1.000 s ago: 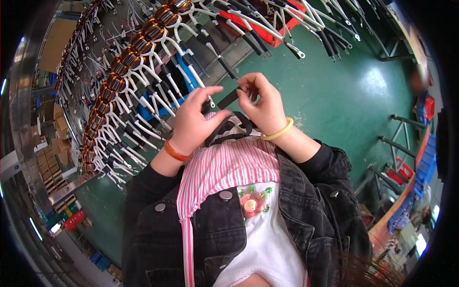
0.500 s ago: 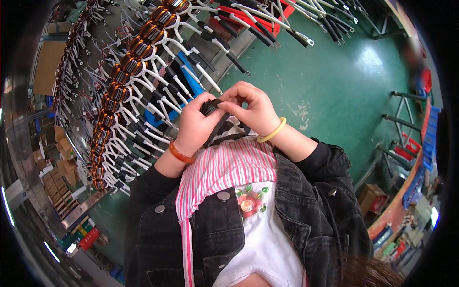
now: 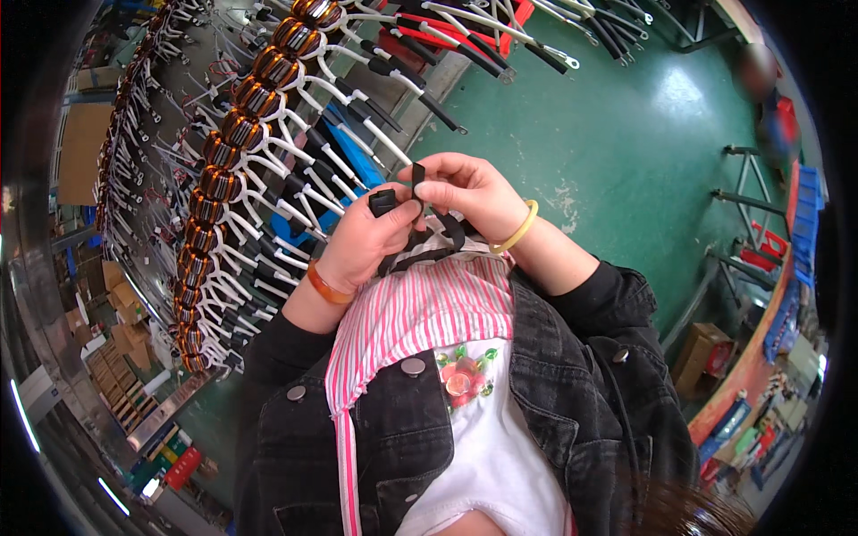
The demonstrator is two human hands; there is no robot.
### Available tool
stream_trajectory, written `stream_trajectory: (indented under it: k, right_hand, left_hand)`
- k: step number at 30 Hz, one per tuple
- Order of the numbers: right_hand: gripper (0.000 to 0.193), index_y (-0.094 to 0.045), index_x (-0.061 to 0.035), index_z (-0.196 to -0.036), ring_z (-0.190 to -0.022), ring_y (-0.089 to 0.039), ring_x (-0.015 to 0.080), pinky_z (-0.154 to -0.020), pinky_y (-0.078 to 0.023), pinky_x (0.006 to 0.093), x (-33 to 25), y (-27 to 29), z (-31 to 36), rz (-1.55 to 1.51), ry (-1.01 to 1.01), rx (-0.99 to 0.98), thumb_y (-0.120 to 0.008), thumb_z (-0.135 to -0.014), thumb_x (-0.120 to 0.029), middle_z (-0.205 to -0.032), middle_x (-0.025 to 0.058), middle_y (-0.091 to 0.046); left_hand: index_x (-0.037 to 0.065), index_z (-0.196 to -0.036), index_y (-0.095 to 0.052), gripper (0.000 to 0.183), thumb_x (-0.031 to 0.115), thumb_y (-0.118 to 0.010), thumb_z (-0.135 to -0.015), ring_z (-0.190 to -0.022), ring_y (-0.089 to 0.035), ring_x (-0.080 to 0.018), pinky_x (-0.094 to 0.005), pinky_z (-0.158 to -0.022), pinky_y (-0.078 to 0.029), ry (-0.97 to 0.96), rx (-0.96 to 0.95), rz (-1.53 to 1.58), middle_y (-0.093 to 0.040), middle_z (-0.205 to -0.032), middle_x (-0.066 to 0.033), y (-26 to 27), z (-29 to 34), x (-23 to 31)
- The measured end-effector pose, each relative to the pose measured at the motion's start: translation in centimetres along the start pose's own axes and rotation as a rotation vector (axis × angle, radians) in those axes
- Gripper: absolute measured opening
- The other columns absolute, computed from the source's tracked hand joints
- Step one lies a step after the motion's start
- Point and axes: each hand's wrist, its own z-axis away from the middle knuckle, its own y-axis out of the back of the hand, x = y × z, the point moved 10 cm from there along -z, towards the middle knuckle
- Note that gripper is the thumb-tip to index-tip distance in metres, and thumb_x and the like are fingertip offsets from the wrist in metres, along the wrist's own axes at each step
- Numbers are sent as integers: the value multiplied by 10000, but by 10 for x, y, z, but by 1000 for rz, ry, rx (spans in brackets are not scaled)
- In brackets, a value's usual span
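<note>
Black strip pinched by right hand stands beside bundle clasped in left hand.

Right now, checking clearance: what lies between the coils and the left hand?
In the head view, white leads and part of a blue object lie between coils and left hand.

Coil row w/ leads lies L of & beyond L hand; strip in R hand; crate behind leads; stand far R.
</note>
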Motion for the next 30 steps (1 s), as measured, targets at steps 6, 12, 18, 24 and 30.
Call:
stream_trajectory:
  k: [6,12,18,24,30]
  right_hand:
    - [188,-587,32,-1021,-889,-614,118,-791,-502,246,11,10,-3,135,132,72,-634,-855,-43,-972,31,-612]
    - [141,-595,40,-959,-842,-603,119,-780,-483,239,6,5,0,251,259,88,-630,-861,-55,-928,28,-558]
    - [141,-588,14,-968,-819,-583,104,-748,-474,235,10,23,3,379,230,151,-589,-900,-110,-861,22,-582]
    - [159,-525,-25,-857,-617,-565,82,-574,-473,230,59,70,8,214,-73,223,-561,-921,-166,-707,18,-591]
    - [148,-554,-23,-916,-601,-550,66,-525,-455,210,94,71,17,263,-238,221,-563,-917,-171,-701,5,-589]
  left_hand:
    - [-6,-934,-614,200,127,-699,-811,-652,-574,-112,-248,-605,-455,-616,278,-990,-612,-783,-48,-21,15,55]
    - [-6,-828,-630,169,134,-720,-795,-625,-533,-101,-253,-599,-436,-487,364,-934,-586,-684,-42,-2,14,42]
    - [13,-868,-647,154,139,-702,-799,-653,-579,-162,-274,-619,-459,-566,286,-1118,-615,-768,-64,-16,13,58]
    - [117,-1026,-629,361,-12,-651,-690,-824,-628,-279,-345,-684,-511,-755,364,-1783,-616,-1055,-31,-30,5,98]
    - [122,-977,-632,308,19,-668,-690,-818,-631,-265,-350,-663,-514,-723,268,-1947,-615,-1051,-22,-13,-32,88]
